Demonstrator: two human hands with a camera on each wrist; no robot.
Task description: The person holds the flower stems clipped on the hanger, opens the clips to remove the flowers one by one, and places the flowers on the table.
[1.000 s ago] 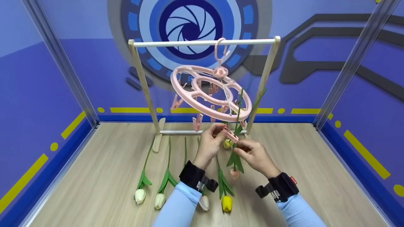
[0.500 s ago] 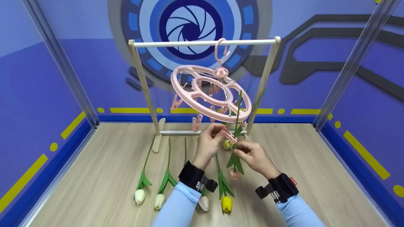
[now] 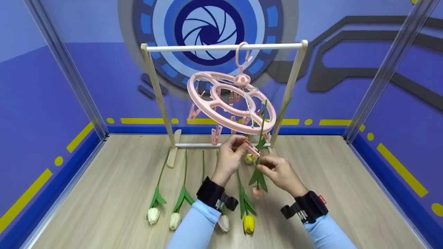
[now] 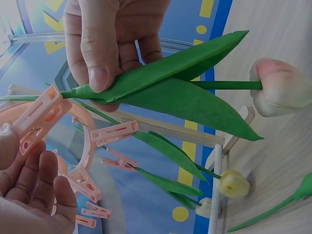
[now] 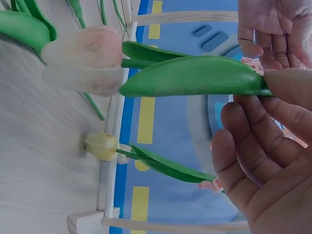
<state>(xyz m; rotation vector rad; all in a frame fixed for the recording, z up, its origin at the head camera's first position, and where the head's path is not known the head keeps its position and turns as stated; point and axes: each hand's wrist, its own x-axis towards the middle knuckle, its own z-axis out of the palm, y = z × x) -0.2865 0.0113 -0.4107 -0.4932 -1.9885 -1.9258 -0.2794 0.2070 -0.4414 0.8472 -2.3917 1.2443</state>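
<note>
Compared with half a second ago, see the pink tulip [image 4: 163,73] with its stem top tipped a shade farther right across the hanger [image 3: 249,130]; notice hardly any other change. Find it below the hanger's near right rim, bloom down, with the peg [image 4: 43,119] at its stem just above the leaves. Cannot tell whether already clamped around it.

To clip well, best hold the stem still, squeeze the peg fully, seat the stem deep between its tips, and ease off only once centred. Probably wise to avoid catching a leaf or tugging the hanger, already tilted down rightward.

Under the hanger's near rim, note the left hand [image 3: 228,159] pinching the peg, spare fingers loosely bent. Lower and farther right from the hanger, note the right hand [image 3: 280,173] pinching the tulip at the leaf base, spare fingers relaxed. Note both forearms [image 3: 197,224] angled inward from the hanger's near side.

Beneath the hanger, see also a pale yellow tulip [image 4: 234,184] hanging from another peg [image 4: 114,132].
</note>
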